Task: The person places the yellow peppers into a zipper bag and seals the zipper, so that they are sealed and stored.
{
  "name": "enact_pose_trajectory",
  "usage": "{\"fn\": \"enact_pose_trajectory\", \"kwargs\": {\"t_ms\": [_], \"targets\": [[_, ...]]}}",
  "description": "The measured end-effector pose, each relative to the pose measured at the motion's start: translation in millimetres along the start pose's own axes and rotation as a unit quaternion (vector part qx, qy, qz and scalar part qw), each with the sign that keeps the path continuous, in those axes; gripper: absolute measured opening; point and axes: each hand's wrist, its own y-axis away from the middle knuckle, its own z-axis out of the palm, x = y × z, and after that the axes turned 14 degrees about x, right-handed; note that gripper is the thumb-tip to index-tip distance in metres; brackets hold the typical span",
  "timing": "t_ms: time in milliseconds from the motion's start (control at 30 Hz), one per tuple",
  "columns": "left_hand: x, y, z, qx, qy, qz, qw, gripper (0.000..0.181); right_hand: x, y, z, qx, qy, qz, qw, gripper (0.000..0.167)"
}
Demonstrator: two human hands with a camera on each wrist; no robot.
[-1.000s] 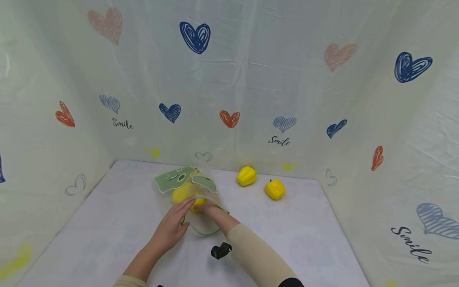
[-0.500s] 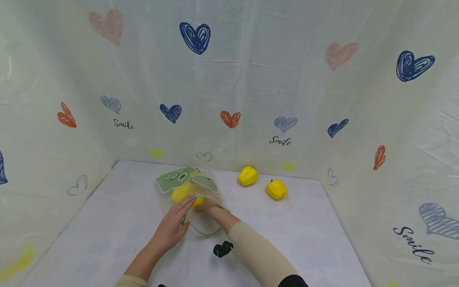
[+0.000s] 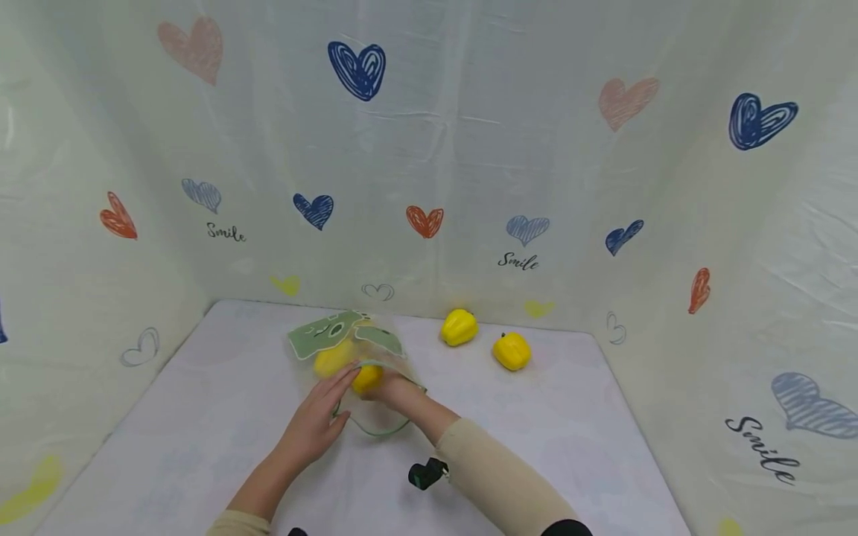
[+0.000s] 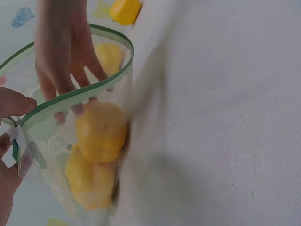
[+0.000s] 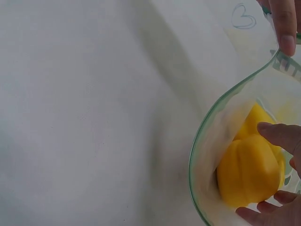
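A clear zip bag with green print point(image 3: 378, 341) lies on the table, its green-edged mouth facing me. My left hand point(image 3: 311, 424) pinches one corner of that mouth between thumb and fingers. Through the opening reaches my right hand point(image 3: 398, 394), its fingers spread and loose. In the right wrist view, its thumb point(image 5: 280, 136) and fingertips lie around a yellow bell pepper point(image 5: 249, 169). The left wrist view shows the fingers above this pepper point(image 4: 101, 132), not curled round it. A second yellow bell pepper point(image 4: 91, 183) sits deeper in the bag.
Two more yellow bell peppers, one at the table's back edge point(image 3: 459, 327) and one nearer the right point(image 3: 512, 351), lie outside the bag. A black wrist device point(image 3: 427, 473) is beside my right sleeve. A heart-printed curtain point(image 3: 469, 149) encloses the white table.
My right hand has drawn back slightly towards me and to the right, uncovering more of the nearer pepper in the bag. The left hand keeps its place at the bag's mouth.
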Motion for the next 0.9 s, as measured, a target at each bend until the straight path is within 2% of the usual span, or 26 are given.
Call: {"fn": "enact_pose_trajectory", "kwargs": {"t_ms": [67, 300, 400, 567, 900], "targets": [[0.2, -0.3, -0.3, -0.003, -0.003, -0.002, 1.0000, 0.081, -1, 10.6, -5, -0.003, -0.022, 0.011, 0.9997, 0.062], [2.8, -1.1, -3.3, -0.024, -0.019, -0.028, 0.9992, 0.080, -1, 32.5, -13, 0.037, 0.016, 0.003, 0.9992, 0.075], [3.6, -1.2, -3.7, -0.030, -0.020, -0.037, 0.9987, 0.081, -1, 38.9, -15, 0.030, 0.013, -0.013, 0.9994, 0.073], [4.3, -2.0, -4.3, -0.028, -0.029, -0.036, 0.9985, 0.082, -1, 45.8, -19, 0.012, 0.021, -0.035, 0.9991, 0.072], [6.1, -4.0, -7.7, -0.017, -0.033, -0.026, 0.9989, 0.082, 4, 58.7, -30, -0.007, -0.024, -0.029, 0.9993, 0.066]]}}
